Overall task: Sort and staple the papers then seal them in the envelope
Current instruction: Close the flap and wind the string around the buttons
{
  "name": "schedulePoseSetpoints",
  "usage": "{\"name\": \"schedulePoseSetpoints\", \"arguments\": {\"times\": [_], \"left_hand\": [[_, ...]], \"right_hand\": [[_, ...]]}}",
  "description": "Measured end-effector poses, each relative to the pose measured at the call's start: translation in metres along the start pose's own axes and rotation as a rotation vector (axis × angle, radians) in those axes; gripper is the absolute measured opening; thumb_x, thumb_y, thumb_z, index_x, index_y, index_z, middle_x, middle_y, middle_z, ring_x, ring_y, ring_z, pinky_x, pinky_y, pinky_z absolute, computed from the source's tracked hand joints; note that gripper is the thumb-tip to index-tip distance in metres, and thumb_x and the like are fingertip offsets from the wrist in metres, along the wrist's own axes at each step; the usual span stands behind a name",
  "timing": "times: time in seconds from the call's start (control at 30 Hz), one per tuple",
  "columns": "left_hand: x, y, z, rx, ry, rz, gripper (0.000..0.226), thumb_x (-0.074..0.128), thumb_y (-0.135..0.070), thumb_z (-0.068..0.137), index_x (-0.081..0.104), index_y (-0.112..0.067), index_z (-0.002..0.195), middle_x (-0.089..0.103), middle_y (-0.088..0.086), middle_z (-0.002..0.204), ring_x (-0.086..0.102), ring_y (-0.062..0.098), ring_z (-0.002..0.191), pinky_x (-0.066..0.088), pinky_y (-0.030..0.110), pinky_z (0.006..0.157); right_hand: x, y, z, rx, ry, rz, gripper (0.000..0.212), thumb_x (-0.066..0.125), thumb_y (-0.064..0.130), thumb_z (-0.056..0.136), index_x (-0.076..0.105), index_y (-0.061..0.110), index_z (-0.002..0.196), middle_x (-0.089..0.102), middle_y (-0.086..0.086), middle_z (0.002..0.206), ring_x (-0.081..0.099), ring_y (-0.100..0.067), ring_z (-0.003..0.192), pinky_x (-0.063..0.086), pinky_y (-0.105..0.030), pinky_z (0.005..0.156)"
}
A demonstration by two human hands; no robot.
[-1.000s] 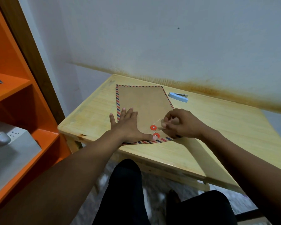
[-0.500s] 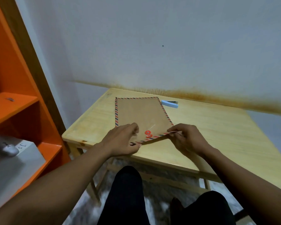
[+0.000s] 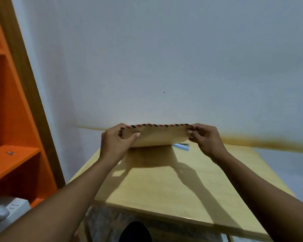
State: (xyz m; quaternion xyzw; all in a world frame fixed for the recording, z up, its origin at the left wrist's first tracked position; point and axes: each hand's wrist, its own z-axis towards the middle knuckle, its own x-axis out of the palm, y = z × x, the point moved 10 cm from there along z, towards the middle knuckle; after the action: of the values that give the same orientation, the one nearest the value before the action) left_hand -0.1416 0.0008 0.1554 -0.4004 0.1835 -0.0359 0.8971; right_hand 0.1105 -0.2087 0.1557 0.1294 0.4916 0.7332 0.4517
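A brown envelope [image 3: 157, 137] with a red-and-blue striped border is held up above the wooden table [image 3: 173, 186], its near end raised and its far end low toward the tabletop. My left hand [image 3: 115, 142] grips its left corner, thumb on the underside. My right hand [image 3: 205, 138] pinches its right corner. The striped edge runs along the top between the two hands. The papers are not visible. A light blue stapler [image 3: 181, 146] lies on the table behind the envelope, partly hidden by it.
An orange shelf unit [image 3: 10, 119] stands at the left, a small metal piece [image 3: 11, 153] on one shelf and a grey box [image 3: 10, 212] lower down. A white wall with a rusty stain line backs the table. My dark trouser leg [image 3: 135, 232] shows below the table's front edge.
Both hands left the flat envelope's clasp end, took its near corners and lifted it off the table. The view has tilted upward toward the wall.
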Motion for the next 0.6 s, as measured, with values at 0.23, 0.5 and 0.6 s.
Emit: {"name": "schedulePoseSetpoints", "arguments": {"times": [0.23, 0.5, 0.6], "left_hand": [[-0.008, -0.038, 0.04, -0.024, -0.077, -0.229, 0.033, 0.081, -0.044, 0.08, 0.074, -0.013, 0.087, 0.074, 0.015, 0.081, 0.067, 0.031, 0.071, 0.057, 0.041, 0.066], [-0.005, -0.095, 0.094, -0.105, -0.177, -0.577, 0.009, 0.077, -0.025, 0.091, 0.072, -0.022, 0.084, 0.073, -0.009, 0.079, 0.064, 0.004, 0.068, 0.055, 0.025, 0.068], [0.012, -0.097, 0.099, -0.17, -0.152, -0.581, 0.008, 0.078, -0.027, 0.09, 0.072, -0.021, 0.092, 0.073, -0.011, 0.082, 0.065, -0.003, 0.063, 0.055, 0.022, 0.067]], "right_hand": [[-0.025, 0.053, 0.027, -0.056, -0.089, 0.106, 0.006, 0.066, 0.012, 0.095, 0.073, 0.011, 0.097, 0.073, -0.003, 0.085, 0.066, -0.014, 0.082, 0.059, -0.043, 0.081], [-0.047, 0.064, 0.04, 0.06, 0.088, 0.116, 0.039, 0.072, 0.025, 0.09, 0.059, 0.02, 0.127, 0.071, -0.003, 0.118, 0.067, -0.022, 0.111, 0.056, -0.044, 0.092], [-0.053, 0.046, 0.031, 0.108, 0.022, 0.076, 0.036, 0.067, 0.03, 0.094, 0.057, 0.026, 0.129, 0.068, -0.001, 0.121, 0.065, -0.024, 0.112, 0.056, -0.053, 0.092]]}}
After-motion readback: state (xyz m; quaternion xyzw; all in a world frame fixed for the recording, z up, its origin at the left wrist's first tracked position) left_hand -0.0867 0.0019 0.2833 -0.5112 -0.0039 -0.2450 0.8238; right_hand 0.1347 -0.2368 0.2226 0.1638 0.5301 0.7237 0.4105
